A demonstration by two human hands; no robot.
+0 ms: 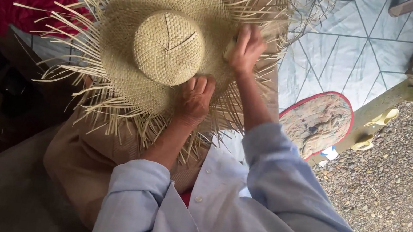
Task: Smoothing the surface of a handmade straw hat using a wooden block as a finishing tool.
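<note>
One unfinished round pale woven straw hat [169, 46] with loose strand ends. Two hands: left hand [195, 98] grip clamped on its near brim; right hand [247, 48] grip clamped on its right brim.

The straw hat's [168, 46] far brim ran off the top edge. The right hand [247, 47] was blurred, and whatever pale thing it pressed on the brim couldn't be made out. The left hand's [195, 98] fingertips curled under, out of sight.
</note>
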